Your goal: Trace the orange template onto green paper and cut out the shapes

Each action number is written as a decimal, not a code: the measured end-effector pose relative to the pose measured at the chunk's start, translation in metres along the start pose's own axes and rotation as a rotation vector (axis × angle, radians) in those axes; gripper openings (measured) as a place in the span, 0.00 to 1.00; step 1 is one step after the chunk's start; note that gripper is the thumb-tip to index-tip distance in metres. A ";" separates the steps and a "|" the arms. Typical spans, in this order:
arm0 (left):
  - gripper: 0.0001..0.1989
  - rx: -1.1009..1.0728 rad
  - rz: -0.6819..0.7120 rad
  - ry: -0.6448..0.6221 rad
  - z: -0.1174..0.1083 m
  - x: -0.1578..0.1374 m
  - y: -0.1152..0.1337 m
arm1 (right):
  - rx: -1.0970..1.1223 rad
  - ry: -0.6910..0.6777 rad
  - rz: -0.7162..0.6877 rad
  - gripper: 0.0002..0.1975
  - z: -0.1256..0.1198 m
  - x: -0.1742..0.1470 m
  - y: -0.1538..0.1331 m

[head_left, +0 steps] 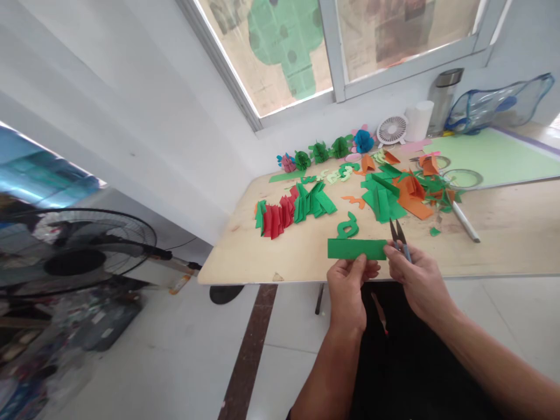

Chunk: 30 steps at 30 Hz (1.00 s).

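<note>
Paper in 1 flat green strip is over the pale wooden table, thumb and fingers of the left hand clamped on its lower edge, maybe for a steady hold. The right hand seems to pinch its right end and grips pointed grey metal scissors, tips facing away, perhaps to be safe and handy.

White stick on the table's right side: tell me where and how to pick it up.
Probably best pinched across its near end, from the near side and above. The white stick is long and slim, and that end lies on bare tabletop, while its far end meets paper scraps. The right hand is nearer but holds scissors.
</note>
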<state>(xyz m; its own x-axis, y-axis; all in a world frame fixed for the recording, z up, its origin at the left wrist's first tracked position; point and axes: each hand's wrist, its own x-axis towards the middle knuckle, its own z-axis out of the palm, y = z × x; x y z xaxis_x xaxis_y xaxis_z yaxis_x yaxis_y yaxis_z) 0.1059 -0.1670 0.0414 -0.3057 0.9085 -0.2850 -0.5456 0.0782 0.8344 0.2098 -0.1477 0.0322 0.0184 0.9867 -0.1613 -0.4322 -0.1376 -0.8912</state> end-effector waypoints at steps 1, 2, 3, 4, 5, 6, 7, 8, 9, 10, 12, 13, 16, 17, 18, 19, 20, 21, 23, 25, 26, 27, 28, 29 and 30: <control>0.13 -0.024 0.016 0.011 0.000 0.003 0.003 | -0.004 -0.018 -0.011 0.15 0.000 -0.001 -0.001; 0.13 -0.050 0.031 0.023 0.001 0.006 0.006 | -0.006 -0.033 -0.020 0.15 0.000 -0.003 -0.001; 0.14 -0.073 0.045 0.033 0.002 0.008 0.008 | -0.005 -0.045 -0.010 0.16 0.000 -0.004 -0.001; 0.14 -0.095 0.054 0.041 0.003 0.011 0.010 | 0.002 -0.053 0.013 0.17 0.000 -0.006 0.000; 0.14 -0.114 0.059 0.047 0.005 0.012 0.011 | 0.004 -0.060 0.045 0.18 0.000 -0.009 0.001; 0.13 -0.130 0.059 0.050 0.006 0.014 0.012 | 0.001 -0.065 0.078 0.19 0.000 -0.011 0.003; 0.13 -0.146 0.058 0.051 0.008 0.015 0.012 | -0.002 -0.070 0.109 0.19 0.000 -0.013 0.006; 0.13 -0.162 0.056 0.050 0.009 0.016 0.011 | -0.003 -0.075 0.134 0.19 0.001 -0.015 0.008; 0.13 -0.176 0.052 0.048 0.010 0.016 0.010 | -0.002 -0.075 0.157 0.18 0.001 -0.016 0.011; 0.13 -0.187 0.048 0.048 0.011 0.017 0.010 | 0.001 -0.072 0.177 0.18 0.001 -0.018 0.014; 0.14 -0.197 0.037 0.049 0.012 0.018 0.008 | 0.006 -0.062 0.212 0.17 0.002 -0.019 0.019; 0.14 -0.198 0.031 0.051 0.012 0.019 0.007 | 0.007 -0.060 0.226 0.17 0.003 -0.019 0.020; 0.13 -0.195 0.021 0.055 0.012 0.024 0.007 | 0.009 -0.075 0.236 0.17 0.006 -0.015 0.021; 0.13 -0.193 0.018 0.054 0.012 0.026 0.007 | 0.010 -0.086 0.232 0.17 0.008 -0.013 0.021; 0.13 -0.188 0.014 0.051 0.012 0.028 0.008 | 0.009 -0.097 0.228 0.17 0.009 -0.011 0.021; 0.13 -0.183 0.011 0.049 0.012 0.029 0.009 | 0.008 -0.106 0.224 0.17 0.011 -0.008 0.020; 0.13 -0.176 0.008 0.046 0.013 0.031 0.010 | 0.008 -0.113 0.221 0.17 0.012 -0.006 0.019; 0.13 -0.168 0.004 0.043 0.013 0.032 0.011 | 0.010 -0.117 0.219 0.17 0.013 -0.004 0.019; 0.13 -0.151 0.000 0.040 0.013 0.033 0.013 | 0.018 -0.122 0.213 0.17 0.015 0.000 0.018; 0.12 -0.133 -0.003 0.044 0.014 0.034 0.014 | 0.022 -0.127 0.207 0.17 0.015 0.002 0.017; 0.11 -0.125 -0.004 0.047 0.014 0.035 0.015 | 0.021 -0.129 0.206 0.17 0.015 0.003 0.017; 0.11 -0.119 -0.007 0.050 0.015 0.035 0.015 | 0.016 -0.130 0.205 0.16 0.014 0.004 0.017; 0.10 -0.115 -0.009 0.053 0.015 0.036 0.015 | 0.008 -0.131 0.202 0.16 0.014 0.004 0.017; 0.10 -0.111 -0.011 0.055 0.015 0.036 0.014 | -0.004 -0.129 0.198 0.16 0.013 0.005 0.017; 0.10 -0.109 -0.012 0.058 0.015 0.037 0.014 | -0.019 -0.127 0.192 0.16 0.013 0.006 0.018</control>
<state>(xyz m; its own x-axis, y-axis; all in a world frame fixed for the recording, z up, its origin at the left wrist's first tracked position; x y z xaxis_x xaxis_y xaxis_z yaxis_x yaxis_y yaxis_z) 0.0989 -0.1261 0.0499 -0.3416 0.8824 -0.3235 -0.6300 0.0405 0.7756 0.1903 -0.1431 0.0211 -0.1764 0.9450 -0.2754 -0.3998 -0.3244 -0.8573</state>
